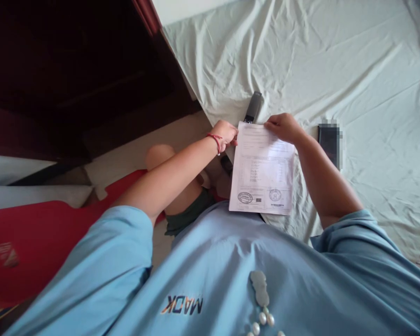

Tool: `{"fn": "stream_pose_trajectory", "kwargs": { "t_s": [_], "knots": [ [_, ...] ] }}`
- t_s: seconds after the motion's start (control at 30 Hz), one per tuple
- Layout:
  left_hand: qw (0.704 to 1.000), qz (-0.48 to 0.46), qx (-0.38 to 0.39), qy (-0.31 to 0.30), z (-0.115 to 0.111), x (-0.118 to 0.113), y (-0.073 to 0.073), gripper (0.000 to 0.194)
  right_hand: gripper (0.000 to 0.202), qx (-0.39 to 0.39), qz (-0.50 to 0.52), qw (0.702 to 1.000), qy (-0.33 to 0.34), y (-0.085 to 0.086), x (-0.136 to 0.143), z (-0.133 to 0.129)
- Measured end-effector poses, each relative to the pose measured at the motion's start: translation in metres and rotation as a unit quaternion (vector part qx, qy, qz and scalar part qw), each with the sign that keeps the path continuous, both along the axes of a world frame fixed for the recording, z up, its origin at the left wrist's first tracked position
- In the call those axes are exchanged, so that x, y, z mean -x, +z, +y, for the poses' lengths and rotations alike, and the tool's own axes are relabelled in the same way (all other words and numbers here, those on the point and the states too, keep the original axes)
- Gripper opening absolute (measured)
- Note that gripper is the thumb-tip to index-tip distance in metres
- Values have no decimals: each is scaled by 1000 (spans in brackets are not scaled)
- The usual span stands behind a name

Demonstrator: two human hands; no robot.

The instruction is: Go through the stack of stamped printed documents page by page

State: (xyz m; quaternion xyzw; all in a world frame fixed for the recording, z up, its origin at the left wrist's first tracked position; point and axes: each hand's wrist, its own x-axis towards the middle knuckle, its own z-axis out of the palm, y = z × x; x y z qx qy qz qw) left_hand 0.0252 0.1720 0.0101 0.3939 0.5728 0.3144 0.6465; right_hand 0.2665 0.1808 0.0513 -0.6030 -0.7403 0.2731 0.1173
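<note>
In the head view a stack of printed paper sheets lies at the near edge of the cloth-covered surface, close to my body. Text, a column of lines and two round stamps show on the top sheet. My left hand pinches the sheets at their upper left corner; a red string bracelet circles that wrist. At the top edge, right of its middle, my right hand grips the paper with the thumb on top. Just beyond the paper's top edge lies a dark grey stapler-like object, its near end close to the sheets.
A wrinkled pale cloth covers the surface ahead and to the right. A dark flat object, partly blurred out, lies right of my right forearm. On the left are a red plastic chair and a dark piece of furniture.
</note>
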Motion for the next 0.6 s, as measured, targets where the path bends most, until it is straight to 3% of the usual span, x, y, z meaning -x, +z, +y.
{"fn": "stream_pose_trajectory", "kwargs": {
  "t_s": [0.1,0.33,0.6],
  "knots": [
    [998,41,47,25,5,-7,4,26,19,2,-2,1000,-3,2,0,1],
    [996,63,32,45,13,-18,-7,30,20,-4,-8,1000,-10,2,0,1],
    [998,38,16,41,3,-27,4,31,23,-78,-41,996,8,-20,-11,4]
  ]
}}
